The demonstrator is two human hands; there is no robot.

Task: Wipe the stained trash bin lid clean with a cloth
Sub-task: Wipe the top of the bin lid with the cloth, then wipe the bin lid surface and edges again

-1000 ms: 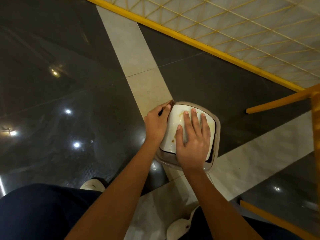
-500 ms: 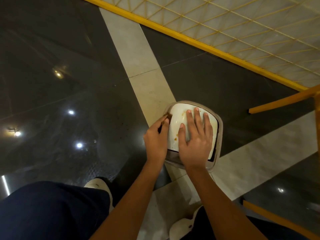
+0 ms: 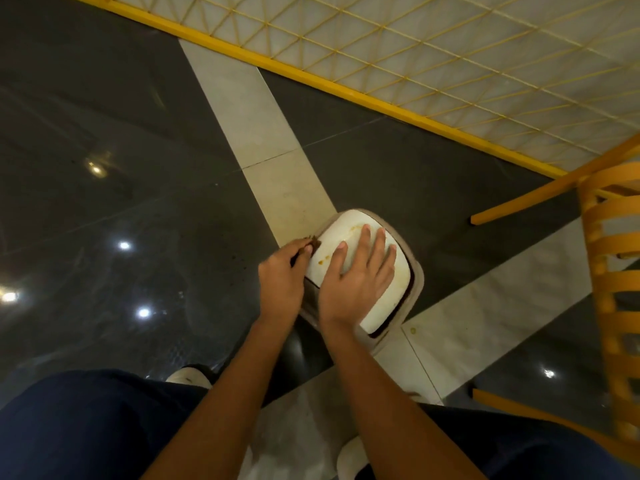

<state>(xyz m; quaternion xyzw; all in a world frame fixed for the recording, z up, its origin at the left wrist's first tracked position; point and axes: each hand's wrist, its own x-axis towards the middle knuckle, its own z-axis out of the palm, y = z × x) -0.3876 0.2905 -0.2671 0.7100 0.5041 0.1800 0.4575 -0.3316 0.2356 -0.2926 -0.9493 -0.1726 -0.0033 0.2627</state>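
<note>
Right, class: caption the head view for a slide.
The right hand lies flat on the stained white trash bin lid; the left hand pinches a small brown cloth at its edge.

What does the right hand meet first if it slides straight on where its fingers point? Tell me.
The right hand lies flat on the white lid; straight on it would likely reach the bin's grey rim at the far edge first, then dark floor. Depth is unclear.

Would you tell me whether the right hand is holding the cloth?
No, the right hand lies flat, fingers straight, on the white lid, while the left hand pinches the dark cloth.
</note>
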